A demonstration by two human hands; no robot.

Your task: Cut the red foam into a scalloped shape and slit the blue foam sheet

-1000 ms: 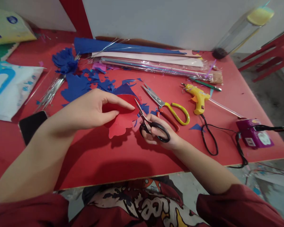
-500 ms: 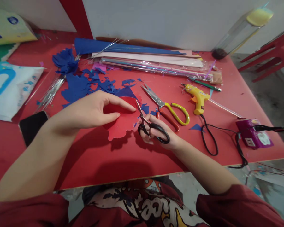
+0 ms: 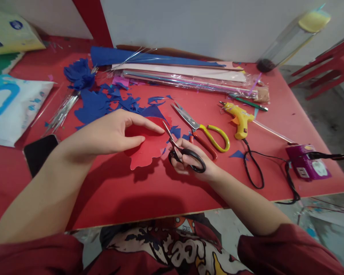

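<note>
My left hand (image 3: 117, 131) grips a red sheet (image 3: 149, 149) with a wavy, scalloped lower edge, thumb and forefinger lying on its face and the other fingers hidden behind. Black-handled scissors (image 3: 193, 158) are in my right hand (image 3: 189, 152), fingers through the loops. Their blades touch the red sheet's right edge, close to my left fingertip, and look nearly closed. Blue scraps (image 3: 129, 102) lie scattered behind the sheet. Larger scissors (image 3: 186, 116) with one yellow and one red handle rest just beyond my right hand.
A yellow glue gun (image 3: 240, 118) is corded towards a purple box (image 3: 309, 162) at right. Rolled sheets (image 3: 174, 70) lie along the wall. At left are a blue flower (image 3: 78, 74), wire stems (image 3: 64, 110), a phone (image 3: 40, 152) and a wipes pack (image 3: 17, 107).
The scissor blades have swung slightly left and come closer together at the sheet's edge. The red sheet's lower part has shifted a little left and up.
</note>
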